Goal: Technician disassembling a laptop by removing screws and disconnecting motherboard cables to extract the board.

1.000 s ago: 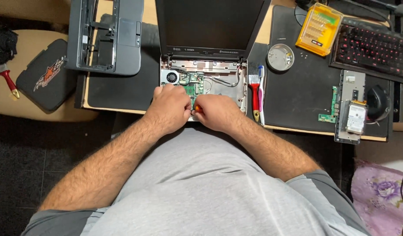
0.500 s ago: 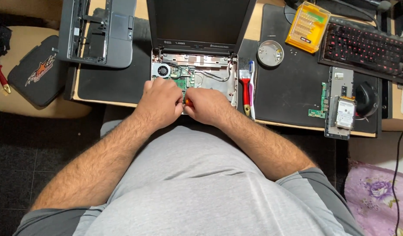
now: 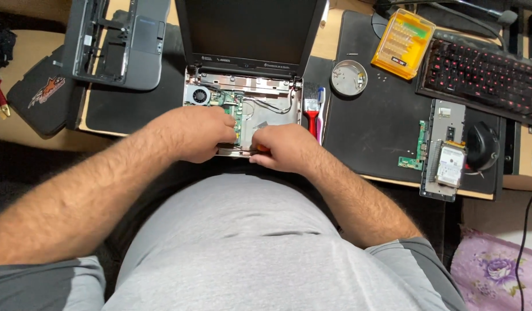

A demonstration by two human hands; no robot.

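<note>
The right hand (image 3: 280,148) was curled shut around a slim tool with an orange handle (image 3: 262,149), its tip aimed left into the front edge of the opened laptop base (image 3: 266,109). Just beside it, the left hand (image 3: 194,133) rested on the same edge with its fingers bent together, pinching or steadying something small by the green circuit board (image 3: 238,112); what exactly lay under the fingertips could not be made out. The two hands nearly touched over the middle of the chassis.

The base lay at the near rim of the desk (image 3: 341,43), on a dark mat (image 3: 375,124), with its top cover off, so the cooling fan (image 3: 198,95), board and thin cables showed; the dark screen (image 3: 248,29) stood up behind it. A red-handled brush (image 3: 311,115) lay just right of the chassis. Farther out sat a round metal dish (image 3: 348,77), a yellow bit case (image 3: 403,43), a keyboard with red lights (image 3: 482,75), a hard drive in its bracket (image 3: 449,164) and a black mouse (image 3: 483,145). The removed grey palm-rest cover (image 3: 119,40) lay to the left.

By the look of it, the work was at a fastener or connector on the board's front edge. The next move would likely call for a steady tool tip and a light touch, so nothing slipped onto the board.
</note>
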